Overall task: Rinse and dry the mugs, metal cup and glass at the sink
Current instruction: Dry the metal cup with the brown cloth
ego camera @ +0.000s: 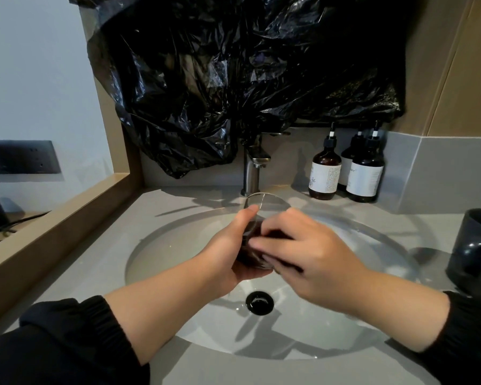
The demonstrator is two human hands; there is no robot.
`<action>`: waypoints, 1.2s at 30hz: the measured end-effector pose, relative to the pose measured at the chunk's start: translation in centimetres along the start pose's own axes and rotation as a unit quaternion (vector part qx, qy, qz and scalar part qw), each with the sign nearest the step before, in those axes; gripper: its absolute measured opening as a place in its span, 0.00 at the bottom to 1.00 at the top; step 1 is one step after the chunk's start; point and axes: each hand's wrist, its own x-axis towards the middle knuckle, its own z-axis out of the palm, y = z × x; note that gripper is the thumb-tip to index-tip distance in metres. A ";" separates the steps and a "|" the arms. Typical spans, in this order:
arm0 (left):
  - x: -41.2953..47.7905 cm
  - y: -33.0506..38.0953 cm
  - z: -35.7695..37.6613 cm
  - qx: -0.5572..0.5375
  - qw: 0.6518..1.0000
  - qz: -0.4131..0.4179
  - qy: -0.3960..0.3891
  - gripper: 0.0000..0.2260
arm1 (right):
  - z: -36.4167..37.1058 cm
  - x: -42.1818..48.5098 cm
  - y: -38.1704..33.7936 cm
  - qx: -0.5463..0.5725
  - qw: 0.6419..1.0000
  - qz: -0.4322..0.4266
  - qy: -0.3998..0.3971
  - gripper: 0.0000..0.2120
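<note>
1. Clear drinking glass (272,202) is held above the white oval sink basin (178,245), just in front of the brushed-metal faucet (251,170), with its rim up and turned away from the person.
2. The left hand (228,245) grips the glass from the left. Its thumb lies up the wall close to the rim, and the rest of the hand wraps round the lower part and base.
3. The right hand (311,257) comes in from the right. Its fingers (272,241) are close together and curved over the near wall of the glass, touching it. Its thumb is hidden.
4. The step in hand looks like rinsing or rubbing the glass. No stream of water shows at the spout and no cloth is in view, so I cannot tell whether the rinse is starting or ending.
5. The next move probably calls for a firm left grip while the right hand works round the wall, since wet glass would slip easily.
6. A dark glazed mug (475,245) stands on the grey stone desk (94,259) at the far right, well apart from the hands. No metal cup is in view.
</note>
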 end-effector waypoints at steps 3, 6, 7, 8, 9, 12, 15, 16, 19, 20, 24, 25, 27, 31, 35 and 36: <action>-0.2 0.2 0.0 0.011 1.000 0.003 -0.010 0.22 | 0.0 0.0 0.1 0.005 0.999 -0.037 -0.011 0.10; -0.2 0.3 0.1 0.001 1.000 0.001 -0.014 0.23 | -0.4 0.2 1.6 0.017 0.996 0.062 0.054 0.11; -0.3 0.3 0.2 0.002 1.000 -0.005 -0.021 0.26 | -0.7 0.2 2.3 0.012 0.992 0.097 0.078 0.11; -0.4 0.3 0.2 0.005 1.000 -0.011 -0.027 0.29 | -1.0 0.1 2.8 0.001 0.989 0.119 0.093 0.12; -0.5 0.3 0.3 0.006 0.999 -0.017 -0.033 0.31 | -1.2 0.1 3.0 -0.011 0.987 0.127 0.096 0.12; -0.6 0.4 0.3 -0.001 0.999 -0.016 -0.041 0.26 | -1.2 -0.3 1.9 -0.033 0.996 0.060 0.058 0.10; -0.4 0.2 0.2 0.032 0.999 0.010 -0.019 0.21 | -0.6 -0.4 0.2 -0.052 0.998 -0.024 0.011 0.09; -0.4 0.2 0.3 0.044 0.999 0.018 -0.008 0.20 | -0.6 -0.3 0.3 -0.057 0.998 -0.022 0.012 0.09; -0.5 0.2 0.7 0.044 0.999 0.019 0.004 0.19 | -0.7 0.1 1.5 -0.070 0.995 0.047 0.052 0.10; -0.7 0.3 0.8 0.038 0.999 0.012 0.002 0.20 | -0.8 0.2 1.9 -0.077 0.992 0.072 0.066 0.10; -1.0 0.5 0.5 0.003 0.999 -0.009 -0.036 0.28 | -1.3 0.1 2.4 -0.070 0.986 0.103 0.108 0.11; -1.0 0.6 0.4 -0.013 0.999 -0.006 -0.041 0.27 | -1.3 -0.1 2.1 -0.061 0.989 0.085 0.104 0.11; -1.0 0.7 0.1 -0.051 0.997 0.006 -0.051 0.23 | -1.1 -0.3 1.3 -0.038 0.996 0.028 0.080 0.10; -0.9 0.9 -0.3 -0.061 0.996 0.013 -0.066 0.23 | -0.7 -0.3 0.7 -0.024 0.997 -0.040 0.053 0.10; -1.1 1.3 -0.3 -0.046 0.995 -0.008 -0.087 0.26 | -1.4 0.1 2.3 -0.023 0.992 0.049 0.113 0.11; -1.2 1.3 -0.3 -0.042 0.995 -0.012 -0.095 0.27 | -1.6 0.2 2.4 -0.005 0.986 0.098 0.131 0.11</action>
